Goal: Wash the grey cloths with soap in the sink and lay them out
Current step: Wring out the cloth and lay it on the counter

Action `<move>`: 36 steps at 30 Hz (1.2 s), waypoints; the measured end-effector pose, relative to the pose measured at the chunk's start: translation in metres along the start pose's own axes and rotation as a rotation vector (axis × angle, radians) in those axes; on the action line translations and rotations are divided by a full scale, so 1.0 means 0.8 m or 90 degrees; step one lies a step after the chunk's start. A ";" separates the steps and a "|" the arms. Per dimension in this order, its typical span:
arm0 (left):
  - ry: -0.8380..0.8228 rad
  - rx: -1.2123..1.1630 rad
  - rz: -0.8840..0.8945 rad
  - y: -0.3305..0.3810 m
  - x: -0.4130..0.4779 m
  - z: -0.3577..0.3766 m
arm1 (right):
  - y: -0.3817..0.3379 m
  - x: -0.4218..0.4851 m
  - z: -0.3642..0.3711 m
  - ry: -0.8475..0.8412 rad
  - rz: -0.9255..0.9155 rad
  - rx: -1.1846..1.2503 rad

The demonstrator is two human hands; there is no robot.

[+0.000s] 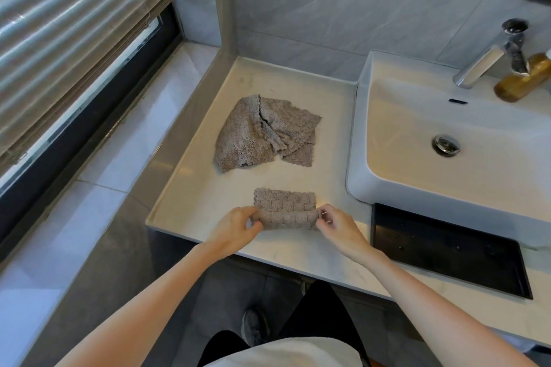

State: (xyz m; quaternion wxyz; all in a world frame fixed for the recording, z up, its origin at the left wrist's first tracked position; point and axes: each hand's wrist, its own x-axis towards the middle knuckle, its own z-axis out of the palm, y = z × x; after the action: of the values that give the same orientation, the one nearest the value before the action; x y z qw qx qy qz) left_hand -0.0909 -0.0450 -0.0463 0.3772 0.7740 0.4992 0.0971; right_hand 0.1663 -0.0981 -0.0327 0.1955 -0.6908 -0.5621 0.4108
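A small grey cloth (284,208) lies on the white counter (190,202) near its front edge, its near part rolled into a tube. My left hand (237,229) pinches the roll's left end and my right hand (335,225) pinches its right end. Farther back on the counter lies a second, larger grey cloth (259,134), crumpled and partly folded over itself. To the right stands the white sink (447,164) with a chrome tap (492,53) and a drain plug (445,144). An amber soap bottle (524,79) sits behind the tap.
A black rectangular panel (447,250) is set into the counter in front of the sink. A window with blinds (74,33) and a tiled ledge (89,173) run along the left. The tiled wall rises behind the counter. My legs and a shoe show below the counter edge.
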 end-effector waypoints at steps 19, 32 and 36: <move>0.161 0.070 -0.255 0.011 0.060 0.001 | -0.014 0.044 0.028 0.223 0.121 -0.039; 0.089 -0.203 -0.342 0.009 0.053 -0.006 | -0.017 0.049 0.030 0.130 0.238 0.178; 0.129 -0.327 -0.368 -0.003 0.046 -0.012 | -0.047 0.057 0.026 0.150 0.185 0.170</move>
State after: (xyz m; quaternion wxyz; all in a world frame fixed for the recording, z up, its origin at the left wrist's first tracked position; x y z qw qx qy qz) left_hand -0.0797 -0.0083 -0.0494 0.5191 0.4685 0.6905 0.1848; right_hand 0.1285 -0.0486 -0.0334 0.2886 -0.7756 -0.3707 0.4216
